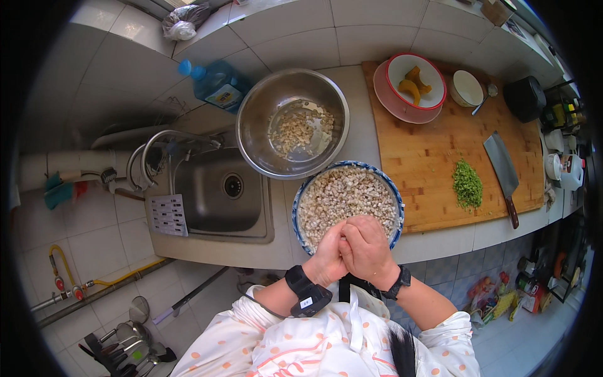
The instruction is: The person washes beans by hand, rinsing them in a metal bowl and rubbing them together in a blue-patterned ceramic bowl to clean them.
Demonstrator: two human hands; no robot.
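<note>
My left hand [330, 257] and my right hand [370, 245] are pressed together over the near edge of a blue-and-white bowl [296, 217]. Their fingers are closed around something mostly hidden; a little pale material shows between them. The bowl is filled with pale chopped pieces [348, 195], perhaps a diced vegetable. Just behind it, a large stainless steel basin [254, 153] holds a smaller amount of pale crumbly bits [297, 132] at its bottom.
Left is a steel sink [212, 198] with a curved faucet [148, 151]; a blue bottle [219, 87] stands behind. Right, a wooden cutting board [424, 151] bears chopped greens [467, 184], a cleaver [501, 162], a red-rimmed bowl [435, 101] with pumpkin pieces [414, 87] and a small bowl [466, 89].
</note>
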